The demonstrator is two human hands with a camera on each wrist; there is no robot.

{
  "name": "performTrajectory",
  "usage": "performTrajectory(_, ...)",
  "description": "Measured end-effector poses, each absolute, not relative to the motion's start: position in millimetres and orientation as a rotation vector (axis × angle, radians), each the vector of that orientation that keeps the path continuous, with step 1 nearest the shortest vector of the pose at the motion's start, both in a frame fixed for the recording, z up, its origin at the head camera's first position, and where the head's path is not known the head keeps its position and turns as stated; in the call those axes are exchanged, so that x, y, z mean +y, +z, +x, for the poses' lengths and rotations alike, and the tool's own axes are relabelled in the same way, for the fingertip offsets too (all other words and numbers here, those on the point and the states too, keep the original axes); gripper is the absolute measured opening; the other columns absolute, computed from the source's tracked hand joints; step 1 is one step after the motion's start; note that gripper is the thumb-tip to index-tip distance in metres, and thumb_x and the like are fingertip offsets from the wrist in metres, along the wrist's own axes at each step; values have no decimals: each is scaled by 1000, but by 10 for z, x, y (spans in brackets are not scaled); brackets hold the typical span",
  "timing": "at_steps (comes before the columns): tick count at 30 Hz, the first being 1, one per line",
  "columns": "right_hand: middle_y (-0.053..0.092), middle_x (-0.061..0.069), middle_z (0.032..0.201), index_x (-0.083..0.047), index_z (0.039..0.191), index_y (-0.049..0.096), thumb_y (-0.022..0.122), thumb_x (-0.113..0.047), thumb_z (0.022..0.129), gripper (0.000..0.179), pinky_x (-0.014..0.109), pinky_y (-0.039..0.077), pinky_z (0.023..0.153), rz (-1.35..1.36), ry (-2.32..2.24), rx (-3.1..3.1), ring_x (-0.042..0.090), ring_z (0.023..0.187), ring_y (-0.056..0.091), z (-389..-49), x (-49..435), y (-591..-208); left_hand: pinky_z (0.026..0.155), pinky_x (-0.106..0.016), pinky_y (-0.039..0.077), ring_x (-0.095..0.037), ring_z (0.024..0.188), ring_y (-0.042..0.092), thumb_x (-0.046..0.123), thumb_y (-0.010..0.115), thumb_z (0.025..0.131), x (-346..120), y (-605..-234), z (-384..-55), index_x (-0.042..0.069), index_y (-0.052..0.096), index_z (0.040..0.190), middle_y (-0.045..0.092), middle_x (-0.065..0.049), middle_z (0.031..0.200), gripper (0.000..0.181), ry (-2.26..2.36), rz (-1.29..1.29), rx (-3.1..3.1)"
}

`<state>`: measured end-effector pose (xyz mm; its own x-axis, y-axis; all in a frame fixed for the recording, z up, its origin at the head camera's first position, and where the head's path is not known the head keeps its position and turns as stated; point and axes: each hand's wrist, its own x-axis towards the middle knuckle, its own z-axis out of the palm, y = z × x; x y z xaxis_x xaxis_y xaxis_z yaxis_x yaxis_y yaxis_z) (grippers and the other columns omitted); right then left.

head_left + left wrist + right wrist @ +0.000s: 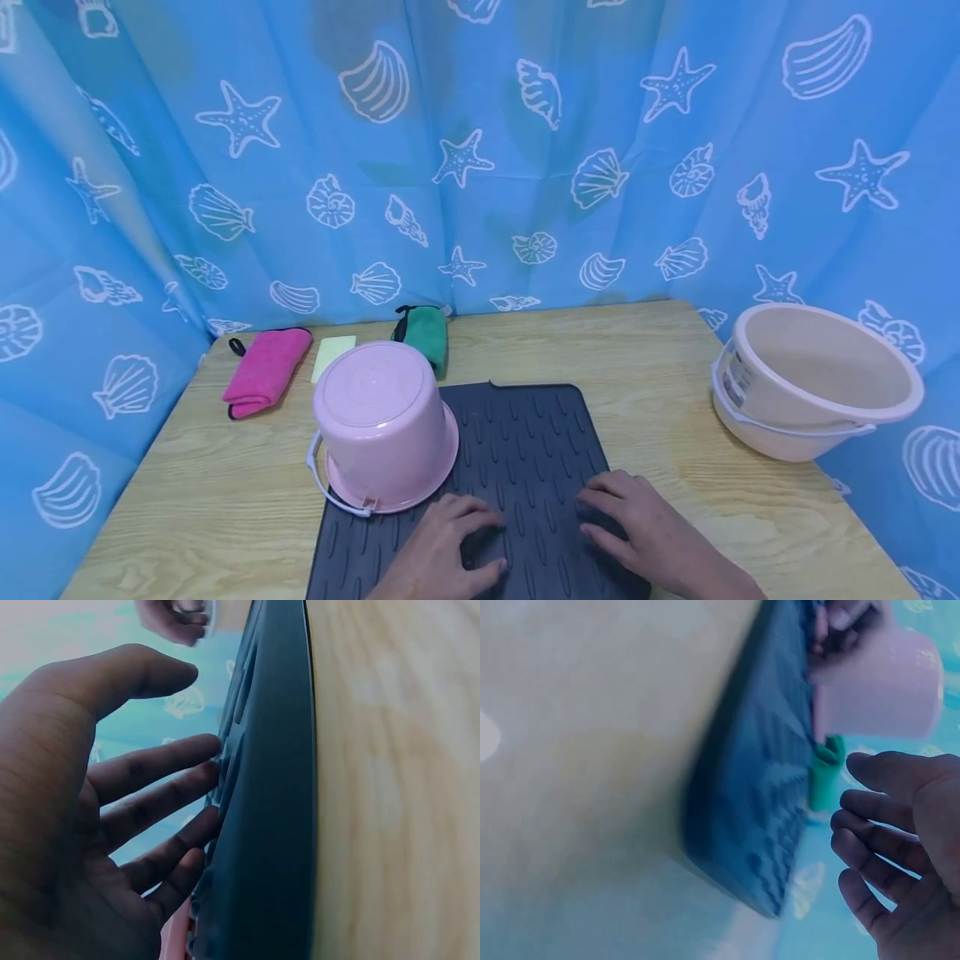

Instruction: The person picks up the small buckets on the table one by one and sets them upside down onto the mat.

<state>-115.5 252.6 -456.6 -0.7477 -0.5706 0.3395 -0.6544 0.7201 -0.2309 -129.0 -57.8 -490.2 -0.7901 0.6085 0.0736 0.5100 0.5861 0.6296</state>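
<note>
Pink bucket (382, 437) upturned on mat (525, 450); beige bucket (780, 396) mouth-up; both hands (448, 546) (641, 529) loosely spread.

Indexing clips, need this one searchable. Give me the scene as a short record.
surface: wood table
mat: dark, ridged, on the table
pink bucket: upside down on the mat, left side
cream bucket: upright, right side of the table
cloths: pink cloth at far left; green cloth behind the pink bucket
pad: pale yellow, between the cloths
left hand: at the mat, holding nothing
right hand: near the mat's right edge, holding nothing
</note>
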Motion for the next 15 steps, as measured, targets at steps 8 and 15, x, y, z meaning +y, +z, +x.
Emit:
performTrajectory(8,65,1,105,-11,110,74,84,-16,78,35,41,54,72,827,346,-2504,18,93,63,-1346,2918,-4132,93,-44,46,-9,111,53,46,67,93,-600,-4951,-1298,30,72,113,58,15,119,27,1045,1002,2647)
performTrajectory(15,68,10,103,-4,109,72,78,-19,84,30,49,54,70,778,297,-2420,30,88,66,-1518,3452,-3750,92,-44,46,-10,111,53,45,68,92,-600,-4965,-1306,29,72,114,58,13,120,27,1054,1036,2635)
